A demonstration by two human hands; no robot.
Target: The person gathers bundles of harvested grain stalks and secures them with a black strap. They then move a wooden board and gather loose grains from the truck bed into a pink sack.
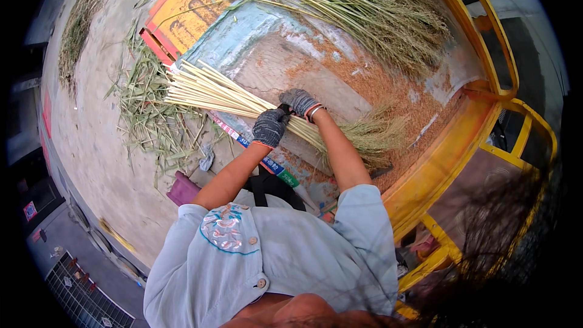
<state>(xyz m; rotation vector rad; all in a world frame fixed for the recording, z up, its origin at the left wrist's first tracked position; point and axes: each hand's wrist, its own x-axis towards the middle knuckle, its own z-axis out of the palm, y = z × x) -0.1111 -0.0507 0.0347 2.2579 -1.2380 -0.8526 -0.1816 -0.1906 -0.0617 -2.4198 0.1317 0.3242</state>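
Observation:
A bundle of pale stalks (206, 91) with feathery green heads (373, 136) lies slantwise in front of me, its cut ends to the left. My left hand (271, 127), in a dark grey knit glove, is closed around the stalks near their middle. Just beyond it, my right hand (297, 103), gloved alike, is bent in against the bundle's upper side with its fingers curled. A small dark piece (284, 109) shows where the two hands meet; what it is, I cannot make out. The right fingertips are hidden.
A larger heap of green stalks with bushy heads (388, 18) lies at the far right. Reddish chaff (340, 79) covers the worn board. Stripped leaves (155, 109) litter the ground at left. Yellow metal framing (446, 164) edges the right side; a yellow-orange panel (200, 6) lies at far left.

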